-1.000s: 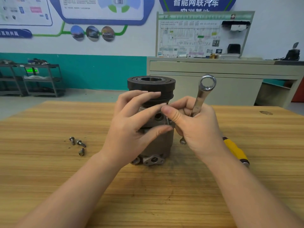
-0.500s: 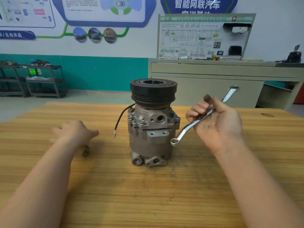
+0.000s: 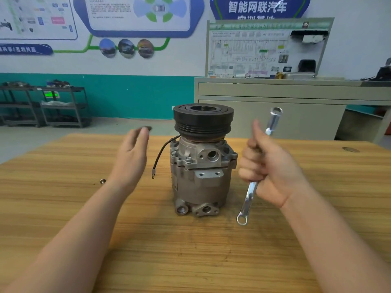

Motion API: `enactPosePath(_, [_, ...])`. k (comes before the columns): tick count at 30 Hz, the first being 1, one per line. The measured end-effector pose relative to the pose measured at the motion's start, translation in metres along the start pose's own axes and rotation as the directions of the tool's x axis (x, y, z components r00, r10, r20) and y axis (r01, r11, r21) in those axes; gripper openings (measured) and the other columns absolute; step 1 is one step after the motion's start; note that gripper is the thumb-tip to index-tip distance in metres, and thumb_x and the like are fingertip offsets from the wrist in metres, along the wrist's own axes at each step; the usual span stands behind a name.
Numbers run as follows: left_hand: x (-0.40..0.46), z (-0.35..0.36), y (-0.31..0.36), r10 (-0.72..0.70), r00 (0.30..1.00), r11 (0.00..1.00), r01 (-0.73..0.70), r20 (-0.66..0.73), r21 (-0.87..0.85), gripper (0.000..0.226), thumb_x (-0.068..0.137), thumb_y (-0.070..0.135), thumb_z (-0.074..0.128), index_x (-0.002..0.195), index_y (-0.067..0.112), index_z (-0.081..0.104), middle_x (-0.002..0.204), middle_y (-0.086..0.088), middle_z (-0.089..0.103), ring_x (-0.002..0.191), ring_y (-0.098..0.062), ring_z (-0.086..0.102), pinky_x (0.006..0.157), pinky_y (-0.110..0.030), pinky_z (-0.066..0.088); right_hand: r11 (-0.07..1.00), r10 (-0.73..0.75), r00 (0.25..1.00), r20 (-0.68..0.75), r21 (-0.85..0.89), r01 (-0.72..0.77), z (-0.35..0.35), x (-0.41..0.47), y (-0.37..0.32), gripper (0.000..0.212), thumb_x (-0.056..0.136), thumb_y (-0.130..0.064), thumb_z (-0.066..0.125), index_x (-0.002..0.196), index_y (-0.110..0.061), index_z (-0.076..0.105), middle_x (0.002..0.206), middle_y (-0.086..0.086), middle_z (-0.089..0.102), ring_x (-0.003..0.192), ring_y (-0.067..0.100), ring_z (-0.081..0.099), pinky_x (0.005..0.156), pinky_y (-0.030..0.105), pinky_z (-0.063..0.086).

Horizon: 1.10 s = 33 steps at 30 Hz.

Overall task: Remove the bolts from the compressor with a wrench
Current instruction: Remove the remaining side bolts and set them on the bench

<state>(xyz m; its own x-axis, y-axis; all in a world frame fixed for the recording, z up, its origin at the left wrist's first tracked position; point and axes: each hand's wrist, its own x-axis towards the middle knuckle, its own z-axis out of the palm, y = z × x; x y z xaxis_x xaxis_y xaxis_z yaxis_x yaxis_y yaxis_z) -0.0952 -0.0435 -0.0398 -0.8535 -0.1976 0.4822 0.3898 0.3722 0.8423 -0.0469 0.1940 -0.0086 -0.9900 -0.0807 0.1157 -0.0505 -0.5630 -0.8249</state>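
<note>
Two bolts [image 3: 181, 156] are seen seated on compressor [image 3: 201, 166], upright mid-table [image 3: 190, 261]. Ring wrench [image 3: 251, 191] is gripped by right hand [image 3: 268, 168]; left hand [image 3: 131, 157] is spread wide, nothing held. Unbraced, compressor could be tipped w/ torque; wrench could be slipped off.

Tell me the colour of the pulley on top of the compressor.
Black, on the ribbed round pulley; the head view shows it best.
</note>
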Motion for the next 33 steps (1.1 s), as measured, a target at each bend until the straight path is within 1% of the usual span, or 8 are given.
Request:
enactPosePath(4, [-0.013, 0.02, 0.01, 0.012, 0.971, 0.991, 0.02, 0.24, -0.132, 0.041, 0.109, 0.023, 0.023, 0.141, 0.01, 0.046, 0.138, -0.001, 0.053, 0.105, 0.006, 0.054, 0.085, 0.006, 0.034, 0.406, -0.312, 0.935, 0.167, -0.866, 0.29, 0.017, -0.016, 0.022, 0.061, 0.039, -0.062, 0.081, 0.069, -0.025, 0.044, 0.051, -0.018, 0.049, 0.045, -0.002, 0.044, 0.04, 0.01, 0.036])
enactPosePath(6, [-0.012, 0.021, 0.011, -0.025, 0.956, 0.958, 0.107, 0.293, -0.268, 0.044, 0.108, 0.029, 0.026, 0.141, 0.013, 0.05, 0.137, -0.001, 0.059, 0.115, -0.001, 0.055, 0.102, -0.007, 0.036, 0.288, -0.359, 0.909, 0.214, -0.9, 0.326, 0.018, -0.016, 0.025, 0.054, 0.046, -0.051, 0.088, 0.076, -0.03, 0.047, 0.062, -0.029, 0.055, 0.06, -0.021, 0.047, 0.05, 0.0, 0.035])
enactPosePath(10, [-0.011, 0.029, 0.011, -0.085, 0.98, 0.903, 0.152, 0.177, -0.403, 0.04, 0.107, 0.038, 0.026, 0.125, 0.025, 0.06, 0.117, 0.009, 0.069, 0.11, -0.002, 0.063, 0.083, -0.018, 0.049, 0.201, -0.346, 0.898, 0.272, -0.914, 0.354, 0.013, -0.011, 0.024, 0.052, 0.052, -0.05, 0.087, 0.071, -0.032, 0.042, 0.063, -0.039, 0.051, 0.059, -0.023, 0.043, 0.048, 0.0, 0.033])
enactPosePath(15, [-0.022, 0.034, 0.019, -0.04, 0.966, 0.902, -0.075, -0.255, -0.425, 0.042, 0.108, 0.039, 0.022, 0.115, 0.02, 0.059, 0.088, -0.008, 0.074, 0.082, -0.009, 0.07, 0.07, -0.018, 0.052, 0.268, -0.228, 0.933, 0.277, -0.904, 0.334, -0.016, 0.004, 0.0, 0.064, 0.042, -0.059, 0.086, 0.069, -0.023, 0.039, 0.051, -0.02, 0.043, 0.046, 0.0, 0.033, 0.047, 0.016, 0.025])
enactPosePath(20, [-0.035, 0.033, 0.022, 0.252, 0.895, 0.883, -0.368, -0.367, -0.292, 0.048, 0.101, 0.046, 0.019, 0.105, 0.026, 0.063, 0.058, -0.001, 0.066, 0.062, -0.008, 0.062, 0.065, -0.015, 0.046, 0.477, -0.291, 0.956, 0.015, -0.865, 0.159, -0.056, 0.015, -0.019, 0.061, 0.042, -0.051, 0.084, 0.073, -0.021, 0.041, 0.06, -0.008, 0.036, 0.05, 0.01, 0.031, 0.051, 0.027, 0.025])
enactPosePath(25, [-0.026, 0.03, 0.021, 0.09, 0.943, 0.929, -0.195, -0.32, -0.313, 0.023, 0.103, 0.037, 0.034, 0.118, 0.028, 0.049, 0.108, 0.006, 0.061, 0.102, 0.005, 0.054, 0.084, -0.003, 0.037, 0.979, -0.185, 0.979, -0.086, -0.103, 0.176, -0.057, 0.023, -0.028, 0.034, 0.096, -0.046, 0.043, 0.078, -0.017, 0.047, 0.055, -0.006, 0.033, 0.046, 0.007, 0.029, 0.047, 0.022, 0.026])
enactPosePath(29, [-0.019, 0.031, 0.017, -0.038, 0.999, 0.966, 0.046, 0.039, -0.254, 0.029, 0.102, 0.037, 0.044, 0.129, 0.028, 0.046, 0.115, 0.018, 0.055, 0.102, 0.014, 0.049, 0.078, -0.007, 0.039, 0.931, -0.26, 0.962, -0.085, 0.242, 0.273, -0.035, 0.017, -0.028, 0.031, 0.102, -0.029, 0.034, 0.08, -0.017, 0.052, 0.062, -0.004, 0.041, 0.053, 0.009, 0.039, 0.057, 0.023, 0.032])
enactPosePath(33, [-0.018, 0.032, 0.014, -0.076, 0.996, 0.969, 0.085, 0.045, -0.231, 0.023, 0.1, 0.032, 0.05, 0.121, 0.023, 0.056, 0.107, 0.009, 0.064, 0.09, 0.005, 0.059, 0.067, -0.011, 0.045, 0.779, -0.546, 0.812, -0.206, 0.231, 0.582, -0.012, 0.009, -0.017, 0.026, 0.105, -0.021, 0.034, 0.083, -0.014, 0.048, 0.056, -0.003, 0.045, 0.052, 0.011, 0.042, 0.057, 0.024, 0.039])
